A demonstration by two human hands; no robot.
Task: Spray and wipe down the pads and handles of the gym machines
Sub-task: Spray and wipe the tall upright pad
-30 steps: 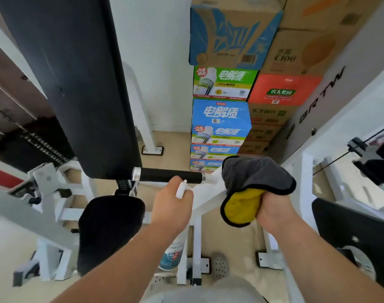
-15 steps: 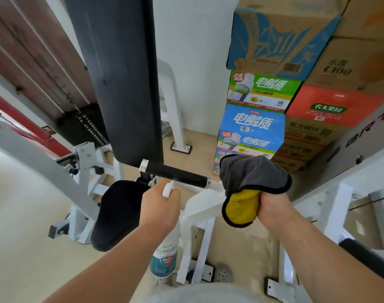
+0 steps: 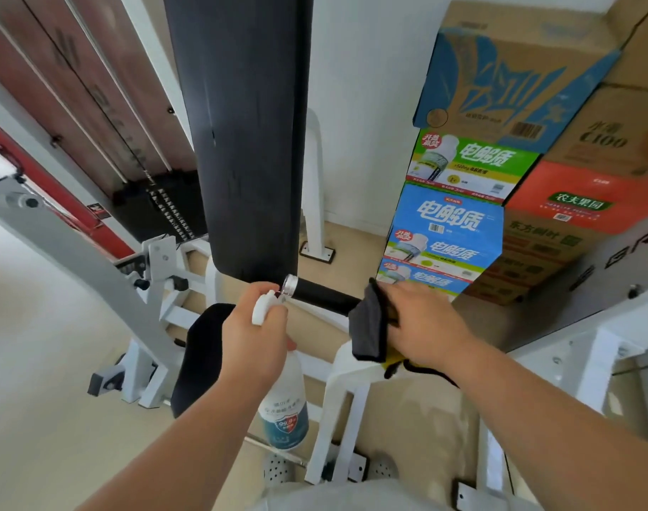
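So the left grip [image 3: 254, 337] is curled round the bottle [image 3: 285, 411], whose white nozzle sits just beside the chrome left end of the handle [image 3: 322, 295]. The right grip [image 3: 422, 326] clamps the grey cloth [image 3: 368, 326] over the handle's right end, and the black sleeve between them is bare. The back pad [image 3: 248, 134] ends just above the handle, with the seat pad [image 3: 199, 355] below left. Boxes [image 3: 448, 223] crowd the right; floor opens to the left.
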